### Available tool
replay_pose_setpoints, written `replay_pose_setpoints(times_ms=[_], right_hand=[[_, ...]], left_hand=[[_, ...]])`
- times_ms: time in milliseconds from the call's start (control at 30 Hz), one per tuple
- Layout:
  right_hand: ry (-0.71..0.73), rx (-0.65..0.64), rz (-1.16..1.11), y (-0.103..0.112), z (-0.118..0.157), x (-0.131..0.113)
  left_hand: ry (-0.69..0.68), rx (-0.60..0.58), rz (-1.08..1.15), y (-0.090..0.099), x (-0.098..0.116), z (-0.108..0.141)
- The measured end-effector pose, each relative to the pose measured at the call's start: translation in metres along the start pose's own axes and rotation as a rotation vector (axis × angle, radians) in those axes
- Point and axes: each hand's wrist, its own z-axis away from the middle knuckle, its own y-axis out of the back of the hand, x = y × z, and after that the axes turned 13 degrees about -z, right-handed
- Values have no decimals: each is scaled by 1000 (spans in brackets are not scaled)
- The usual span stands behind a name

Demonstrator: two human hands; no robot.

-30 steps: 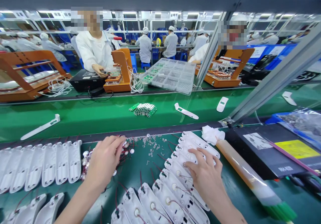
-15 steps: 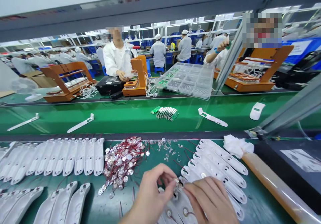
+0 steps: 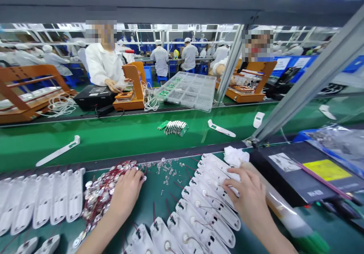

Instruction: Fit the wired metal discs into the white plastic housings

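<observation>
Reaching out over a dark green bench mat [image 3: 167, 204], the person's two bare hands worked among small parts. The left hand [image 3: 125, 193], at about seven o'clock in the view, rested palm down on the edge of a pile of small silver discs with red wires [image 3: 99, 191]; its fingertips were buried in the pile, so whether they pinched a disc could not be told. The right hand [image 3: 246, 195], at about five o'clock, lay flat with fingers spread and relaxed on a fanned row of white plastic shells [image 3: 210, 197], gripping nothing. Each shell in that row carried a disc and a thin red lead. A second row of white shells [image 3: 48, 197] lay at eight o'clock, and loose tiny screws [image 3: 167, 166] were scattered at twelve o'clock from the hands. A crumpled white cloth [image 3: 234, 156] and a long amber tube [image 3: 280, 208] sat just beside the right hand. Judging from this, the tangled leads could snag and drag several discs out together, or a sleeve-less forearm could sweep screws off the mat. The nearest shells were cut off by the lower edge, and co-workers beyond the green conveyor [image 3: 127, 132] were too far to make out.
</observation>
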Motion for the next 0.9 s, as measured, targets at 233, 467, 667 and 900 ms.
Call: replay_pose_setpoints(times_ms=[233,467,667,900], right_hand=[[-55,-21,-78,-19,-1,-9],[-24,-4,-109,-24,-1,-6],[40,2,-112,-23,-2,-8],[131,-59,-47,-22,-6,-14]], left_hand=[[-31,99,200,2,-7,1],[17,152,218,19,-2,5],[-55,197,193,22,-1,0],[12,190,328,32,8,1]])
